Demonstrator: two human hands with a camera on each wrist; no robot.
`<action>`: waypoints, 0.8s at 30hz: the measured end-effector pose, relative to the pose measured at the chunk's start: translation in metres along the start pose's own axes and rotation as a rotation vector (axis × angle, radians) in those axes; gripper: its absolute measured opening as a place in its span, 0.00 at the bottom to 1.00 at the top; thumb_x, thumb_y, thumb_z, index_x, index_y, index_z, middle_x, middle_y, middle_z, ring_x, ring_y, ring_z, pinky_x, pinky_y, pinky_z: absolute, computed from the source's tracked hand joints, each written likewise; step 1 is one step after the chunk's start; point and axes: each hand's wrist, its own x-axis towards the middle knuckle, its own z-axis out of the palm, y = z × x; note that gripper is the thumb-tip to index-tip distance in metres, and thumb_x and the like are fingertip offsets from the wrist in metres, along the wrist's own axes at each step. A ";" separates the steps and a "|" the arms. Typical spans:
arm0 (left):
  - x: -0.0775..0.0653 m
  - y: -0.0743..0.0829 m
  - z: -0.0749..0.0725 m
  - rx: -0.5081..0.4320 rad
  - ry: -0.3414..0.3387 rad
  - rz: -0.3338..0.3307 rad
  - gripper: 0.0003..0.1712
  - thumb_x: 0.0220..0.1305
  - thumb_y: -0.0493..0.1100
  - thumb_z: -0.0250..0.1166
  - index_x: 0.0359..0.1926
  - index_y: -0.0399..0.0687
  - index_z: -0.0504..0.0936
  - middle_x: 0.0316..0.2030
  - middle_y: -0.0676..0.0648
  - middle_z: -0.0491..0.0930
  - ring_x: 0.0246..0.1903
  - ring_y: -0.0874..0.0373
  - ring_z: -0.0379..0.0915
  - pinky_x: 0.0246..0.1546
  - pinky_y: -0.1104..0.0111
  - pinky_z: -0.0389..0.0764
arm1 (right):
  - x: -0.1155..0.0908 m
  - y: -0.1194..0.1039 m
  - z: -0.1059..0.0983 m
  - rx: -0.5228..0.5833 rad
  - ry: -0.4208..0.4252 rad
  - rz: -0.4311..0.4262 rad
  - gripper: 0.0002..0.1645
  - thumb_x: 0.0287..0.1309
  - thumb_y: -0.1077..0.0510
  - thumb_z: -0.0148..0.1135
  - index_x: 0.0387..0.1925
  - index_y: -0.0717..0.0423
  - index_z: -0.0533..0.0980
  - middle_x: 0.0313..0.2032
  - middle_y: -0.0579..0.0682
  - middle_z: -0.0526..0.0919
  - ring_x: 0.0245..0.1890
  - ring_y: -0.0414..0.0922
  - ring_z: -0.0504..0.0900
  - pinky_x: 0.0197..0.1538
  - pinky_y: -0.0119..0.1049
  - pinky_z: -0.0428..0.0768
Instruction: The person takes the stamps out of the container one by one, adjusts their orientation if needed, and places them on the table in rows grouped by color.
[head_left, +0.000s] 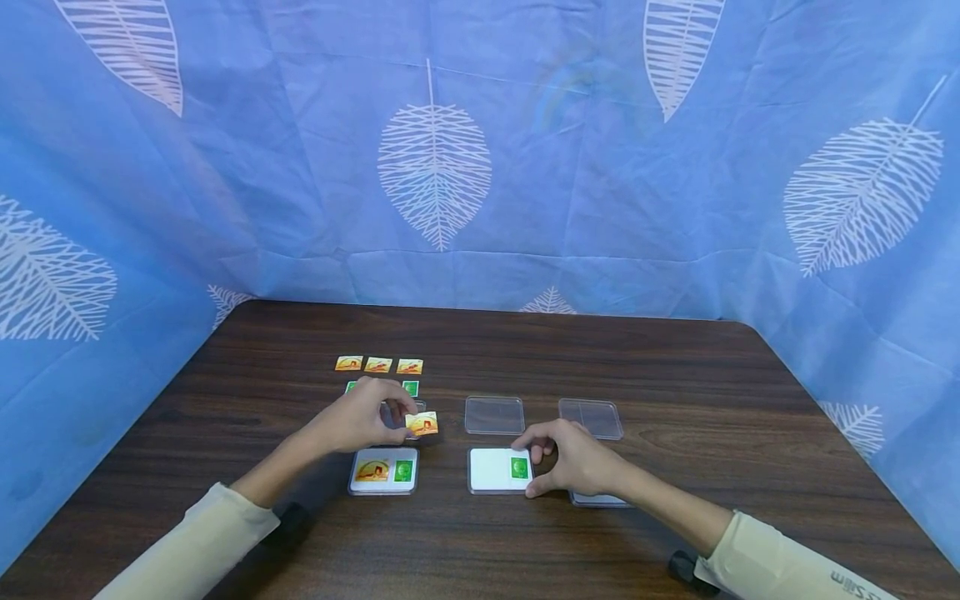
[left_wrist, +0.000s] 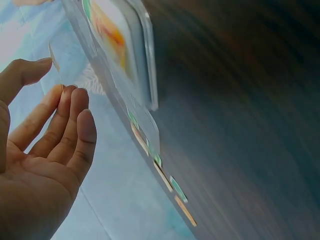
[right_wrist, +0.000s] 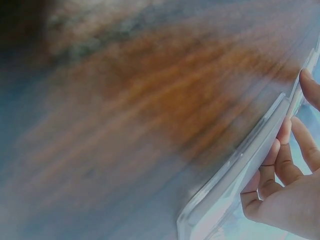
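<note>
My left hand [head_left: 372,415] pinches a small orange-and-yellow stamp [head_left: 422,423] between thumb and fingertips, above the table. In the left wrist view, the stamp [left_wrist: 54,59] shows edge-on. Just below stands a shallow clear case [head_left: 382,490] with a white insert, bearing an orange stamp [head_left: 372,472] and a green stamp [head_left: 403,472]. My right hand [head_left: 581,460] holds the right end of the middle case [head_left: 491,472], thumb at the near corner and index finger at the far edge. A single green stamp [head_left: 520,467] lies at the right of its white insert.
Behind, three orange stamps [head_left: 378,365] lie in a row, with green stamps [head_left: 410,388] before them, partly hidden by my left hand. Clear lids [head_left: 494,415] lie beyond the cases. A third case [head_left: 600,501] is mostly covered by my right hand. A blue leaf-patterned cloth [head_left: 562,183] surrounds the table.
</note>
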 end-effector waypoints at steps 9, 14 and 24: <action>-0.007 -0.010 -0.009 0.007 0.024 -0.030 0.11 0.56 0.33 0.75 0.42 0.39 0.88 0.36 0.50 0.83 0.33 0.61 0.77 0.34 0.69 0.81 | 0.000 0.001 -0.001 0.001 0.004 0.011 0.28 0.43 0.61 0.85 0.49 0.61 0.84 0.29 0.43 0.78 0.31 0.40 0.70 0.39 0.32 0.69; -0.009 -0.016 -0.011 0.021 0.027 -0.035 0.11 0.56 0.34 0.75 0.42 0.40 0.88 0.35 0.52 0.83 0.32 0.60 0.76 0.34 0.69 0.80 | 0.000 0.002 -0.001 0.007 0.005 0.018 0.28 0.43 0.61 0.85 0.49 0.61 0.84 0.29 0.43 0.77 0.31 0.39 0.70 0.39 0.31 0.69; -0.014 -0.031 -0.024 0.042 0.036 -0.073 0.13 0.55 0.34 0.76 0.43 0.39 0.87 0.35 0.51 0.82 0.33 0.60 0.76 0.32 0.69 0.78 | 0.000 0.003 0.000 0.014 0.005 0.014 0.28 0.43 0.61 0.85 0.49 0.61 0.84 0.30 0.43 0.78 0.31 0.40 0.70 0.39 0.32 0.71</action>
